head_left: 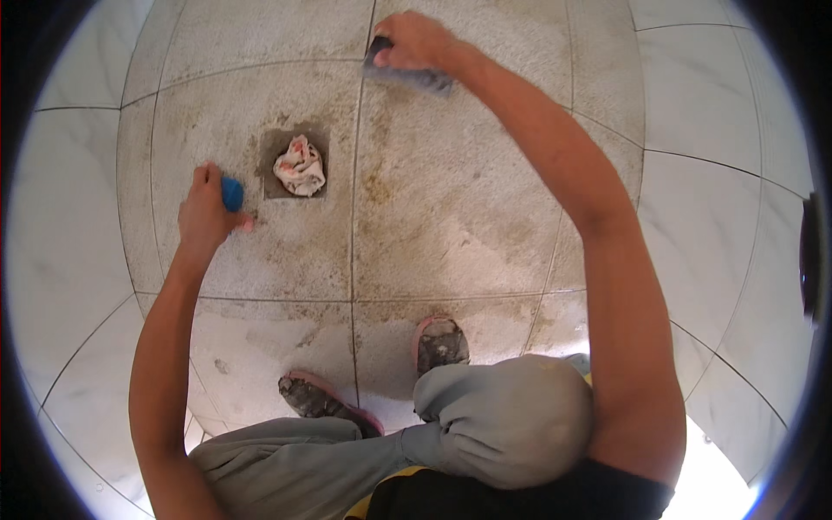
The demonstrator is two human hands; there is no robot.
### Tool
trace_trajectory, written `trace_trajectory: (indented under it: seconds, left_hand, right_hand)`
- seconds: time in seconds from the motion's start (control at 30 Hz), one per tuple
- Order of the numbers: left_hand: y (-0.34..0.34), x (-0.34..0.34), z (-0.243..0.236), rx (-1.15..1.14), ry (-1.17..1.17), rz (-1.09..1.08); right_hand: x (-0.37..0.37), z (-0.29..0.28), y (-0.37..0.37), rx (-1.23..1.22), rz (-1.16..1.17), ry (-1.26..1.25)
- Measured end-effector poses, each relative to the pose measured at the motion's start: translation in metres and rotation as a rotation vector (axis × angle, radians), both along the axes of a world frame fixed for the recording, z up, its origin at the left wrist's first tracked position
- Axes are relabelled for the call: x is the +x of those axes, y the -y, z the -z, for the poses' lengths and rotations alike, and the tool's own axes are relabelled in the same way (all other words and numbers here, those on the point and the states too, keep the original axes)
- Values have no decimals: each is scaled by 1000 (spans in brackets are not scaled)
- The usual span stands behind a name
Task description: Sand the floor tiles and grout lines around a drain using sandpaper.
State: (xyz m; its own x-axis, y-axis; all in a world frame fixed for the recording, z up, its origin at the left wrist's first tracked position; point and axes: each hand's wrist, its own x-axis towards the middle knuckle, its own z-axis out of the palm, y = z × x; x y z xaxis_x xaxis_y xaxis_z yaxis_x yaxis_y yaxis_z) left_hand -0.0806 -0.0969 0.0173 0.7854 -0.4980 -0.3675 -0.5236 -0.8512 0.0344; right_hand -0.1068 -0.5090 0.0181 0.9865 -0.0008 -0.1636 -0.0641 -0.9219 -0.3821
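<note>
A flat dark scraper (414,76) was gripped by the right hand (414,41) at twelve o'clock; a small blue object (231,193) was closed in the left hand (208,212), at nine o'clock from the rag-plugged drain (299,165). Balance could be lost on the stained floor tiles (451,217) through overreaching.

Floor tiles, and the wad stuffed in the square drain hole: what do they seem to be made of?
The floor tiles look like speckled stone or ceramic, matte and rough, stained brown, with dark grout lines between them. The wad looks like crumpled cloth or paper: soft folds, white with reddish marks. Which of the two is unclear.
</note>
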Motion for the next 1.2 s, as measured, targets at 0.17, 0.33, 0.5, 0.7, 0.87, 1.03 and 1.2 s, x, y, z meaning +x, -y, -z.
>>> trace_trajectory:
  seconds: [0.17, 0.33, 0.5, 0.7, 0.87, 1.03, 1.2]
  left_hand:
    - [16, 2, 2, -70, -13, 44]
    - [-9, 2, 8, -75, -24, -7]
    - [11, 1, 2, -70, -12, 12]
    - [5, -3, 7, -102, -4, 27]
    - [12, 1, -2, 67, -56, -29]
    - [6, -1, 0, 44, -43, -22]
    - [3, -1, -2, 50, -64, -38]
  right_hand:
    - [-23, 17, 101, -48, 65, 117]
    - [-16, 18, 24, -33, 9, -26]
    - [-29, 20, 73, -136, 40, 131]
    - [-36, 6, 51, 86, -15, 242]
    - [-127, -6, 80, 574, 524, -6]
    - [-117, 18, 38, 376, 712, 92]
    - [-112, 23, 24, 275, 666, 72]
